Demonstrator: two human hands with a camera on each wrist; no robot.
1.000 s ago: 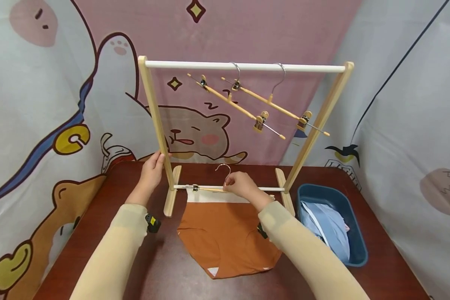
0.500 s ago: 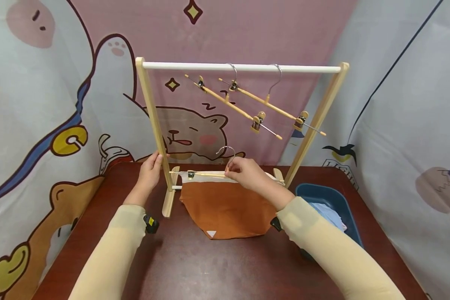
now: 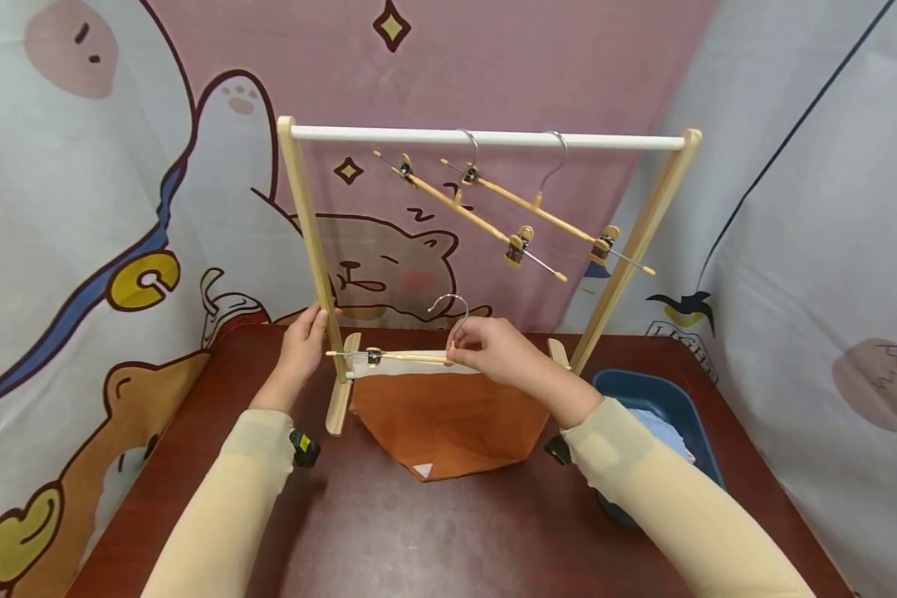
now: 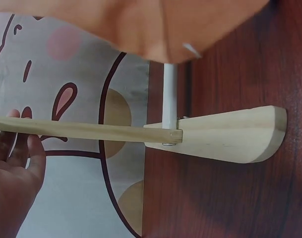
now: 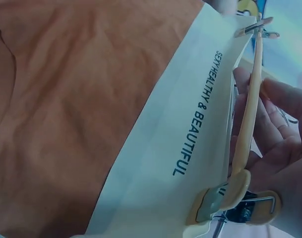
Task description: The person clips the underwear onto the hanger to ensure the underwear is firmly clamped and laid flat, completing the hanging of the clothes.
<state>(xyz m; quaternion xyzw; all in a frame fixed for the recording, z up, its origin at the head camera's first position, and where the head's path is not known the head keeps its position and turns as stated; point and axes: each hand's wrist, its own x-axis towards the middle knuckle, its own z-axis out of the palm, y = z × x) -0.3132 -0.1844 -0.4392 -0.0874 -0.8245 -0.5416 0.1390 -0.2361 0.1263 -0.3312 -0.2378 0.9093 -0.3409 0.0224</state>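
Note:
My right hand (image 3: 497,349) pinches a clip hanger (image 3: 411,358) at the base of its metal hook. From its clips hangs a pair of orange briefs (image 3: 448,419) with a white printed waistband (image 5: 185,134), held in front of the rack and above the table. In the right wrist view, one clip (image 5: 222,198) bites the waistband and my fingers lie behind the wooden bar. My left hand (image 3: 302,345) holds the left post (image 3: 310,224) of a small wooden clothes rack, fingers behind it and thumb alongside, as the left wrist view also shows.
Two bare clip hangers (image 3: 486,220) (image 3: 561,224) hang slanted from the rack's white top rail (image 3: 389,134). At the right stands a blue basin (image 3: 698,415) with light blue cloth (image 3: 661,432), partly behind my right sleeve. The rack's foot (image 4: 230,134) stands on the dark red table (image 3: 419,540).
My right hand has lifted the hanger and briefs off the table, then brought them slightly left and down. My left hand has stayed on the post.

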